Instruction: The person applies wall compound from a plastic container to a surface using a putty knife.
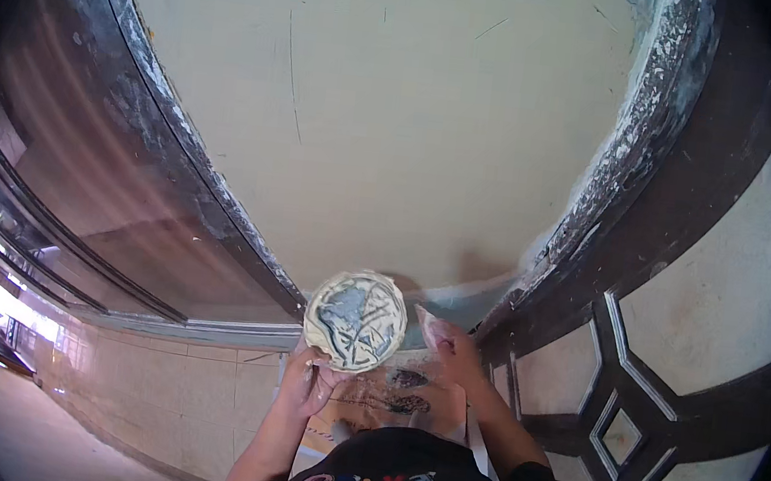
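My left hand (305, 384) is closed on the lower rim of a round, cream-coloured lid or shallow dish (376, 315). Grey paste and dark streaks are smeared across its face, which is turned up toward me. To its right, my right hand (459, 359) is closed around a pale pinkish, pointed flat piece (435, 328); whether it is a cloth, paper or a scraper I cannot tell. Its tip points up and left, a little apart from the dish. Both hands are low in front of a large beige panel (414, 150).
Dark, paint-spattered frames border the panel at left (181, 125) and right (639, 108). A dark lattice door (669, 402) with pale panes stands at right. Brown, marked cardboard (443, 406) lies below my hands. A tiled wall (183, 379) runs along the lower left.
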`<state>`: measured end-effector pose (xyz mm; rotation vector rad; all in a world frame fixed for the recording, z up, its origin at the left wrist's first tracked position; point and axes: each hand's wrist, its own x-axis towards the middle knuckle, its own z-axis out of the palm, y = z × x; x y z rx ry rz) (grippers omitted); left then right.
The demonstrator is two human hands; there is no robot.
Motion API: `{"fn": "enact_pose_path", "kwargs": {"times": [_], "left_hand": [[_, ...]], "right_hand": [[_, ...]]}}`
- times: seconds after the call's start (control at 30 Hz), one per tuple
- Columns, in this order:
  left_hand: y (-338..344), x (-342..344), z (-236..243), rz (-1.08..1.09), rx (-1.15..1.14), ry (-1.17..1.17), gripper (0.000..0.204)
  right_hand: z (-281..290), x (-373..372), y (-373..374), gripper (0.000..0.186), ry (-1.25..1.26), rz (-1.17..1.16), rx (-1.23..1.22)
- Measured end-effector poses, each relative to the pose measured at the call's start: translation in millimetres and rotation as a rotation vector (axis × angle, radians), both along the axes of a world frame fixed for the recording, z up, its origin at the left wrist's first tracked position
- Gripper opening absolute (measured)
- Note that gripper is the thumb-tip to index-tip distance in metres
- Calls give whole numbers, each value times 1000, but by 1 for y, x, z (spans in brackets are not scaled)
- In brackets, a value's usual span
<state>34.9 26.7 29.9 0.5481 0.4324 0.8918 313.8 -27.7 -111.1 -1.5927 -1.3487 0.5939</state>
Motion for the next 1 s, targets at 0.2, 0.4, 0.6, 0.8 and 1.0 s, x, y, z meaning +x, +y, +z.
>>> {"fn": "enact_pose_path", "kwargs": {"times": [0.2, 0.4, 0.6, 0.8, 1.0], "left_hand": [[-9, 17, -17, 46, -18, 34, 58], [-22, 38, -8, 19, 6, -25, 66], [-28, 49, 5, 78, 40, 3, 71], [-29, 56, 7, 209, 143, 303, 75], [-29, 53, -9, 218, 165, 310, 69]], "right_hand": [[44, 45, -6, 33, 672, -88, 8], [116, 62, -4, 37, 815, -27, 103], [136, 54, 3, 33, 813, 172, 65], [130, 54, 5, 32, 945, 223, 69], [128, 57, 2, 33, 1009, 143, 55]]}}
